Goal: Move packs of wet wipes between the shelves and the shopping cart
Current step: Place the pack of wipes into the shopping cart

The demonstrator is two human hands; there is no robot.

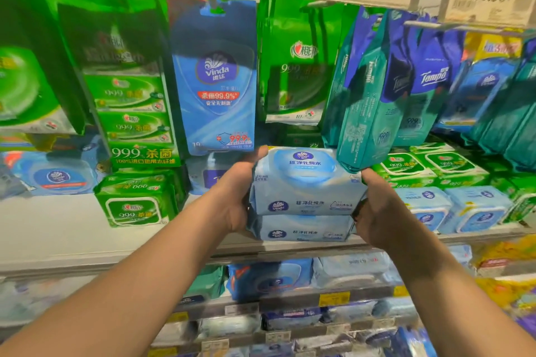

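Note:
Two pale blue packs of wet wipes are stacked one on the other; the top pack (304, 182) has a round lid flap, the bottom pack (301, 229) sits under it. My left hand (235, 197) grips the stack's left end and my right hand (374, 211) grips its right end. The stack is at the front edge of the white shelf (58, 229); whether it rests on the shelf or hangs just above it is unclear. No shopping cart is in view.
Green packs (136, 206) stand on the shelf to the left, blue packs (452, 209) to the right. Hanging bags, a blue Vinda one (214, 78) and teal Tempo ones (377, 90), dangle right above the stack. Lower shelves (290, 295) hold more packs.

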